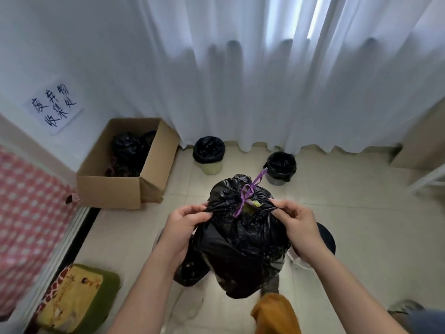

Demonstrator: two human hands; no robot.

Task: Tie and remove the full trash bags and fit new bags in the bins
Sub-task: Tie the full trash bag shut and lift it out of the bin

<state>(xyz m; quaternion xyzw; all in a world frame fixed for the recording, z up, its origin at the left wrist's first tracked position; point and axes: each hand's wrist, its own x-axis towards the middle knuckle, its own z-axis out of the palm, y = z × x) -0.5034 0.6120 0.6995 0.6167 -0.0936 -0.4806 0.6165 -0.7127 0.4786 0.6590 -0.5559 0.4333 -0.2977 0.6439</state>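
Pale floor tiles (361,225) (white curtain (240,80) behind): left hand (185,227) and right hand (296,225) pinch black bag (240,242).

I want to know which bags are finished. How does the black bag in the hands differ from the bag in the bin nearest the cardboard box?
The held trash bag is full, gathered shut with purple drawstring; the bin liner gapes open, folded over its rim. The held one is pinched by left hand and right hand; the liner is untouched. Both are black plastic.

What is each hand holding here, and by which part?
Both hold the full black trash bag: left hand and right hand each pinch gathered plastic at its top.
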